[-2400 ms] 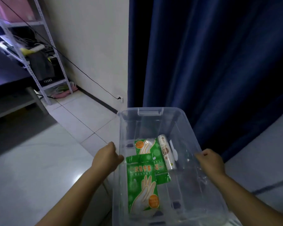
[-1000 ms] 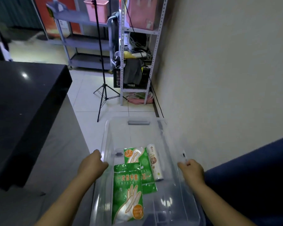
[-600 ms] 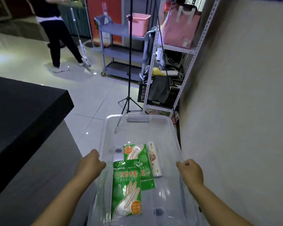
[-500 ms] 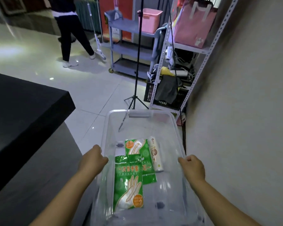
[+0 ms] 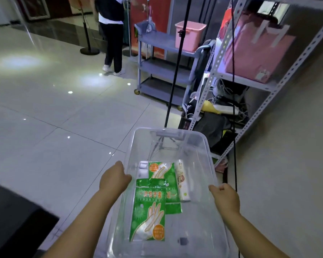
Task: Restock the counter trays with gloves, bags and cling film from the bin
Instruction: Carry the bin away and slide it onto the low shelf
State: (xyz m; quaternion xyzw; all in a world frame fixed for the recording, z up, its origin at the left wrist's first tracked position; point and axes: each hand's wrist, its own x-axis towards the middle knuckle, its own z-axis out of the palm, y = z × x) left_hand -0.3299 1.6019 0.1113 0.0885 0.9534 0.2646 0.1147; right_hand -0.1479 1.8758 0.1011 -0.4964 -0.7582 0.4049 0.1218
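A clear plastic bin (image 5: 167,134) sits in the lower middle of the frame, held up off the shiny tiled floor (image 5: 45,112). The left hand (image 5: 114,180) curls over the bin's left rim and the right hand (image 5: 225,199) curls over its right rim, so the two hands are far apart, one on each side, both gripping the bin. Inside lie two green glove packs. The near glove pack (image 5: 149,209) lies partly on top of the far glove pack (image 5: 169,175). A white roll (image 5: 182,181) lies just beside them on the right. A small white thing (image 5: 143,165) sits near the left wall; I cannot tell what it is. A dark counter (image 5: 13,226) fills the lower left corner. In the upper middle there is a grey cart (image 5: 162,69) with a pink tub (image 5: 189,35) on top. A thin black pole (image 5: 177,67) stands in front of it. A metal shelf (image 5: 213,71) on the upper right holds a pink bag (image 5: 254,47). Another person (image 5: 111,34) stands at the top of the frame.
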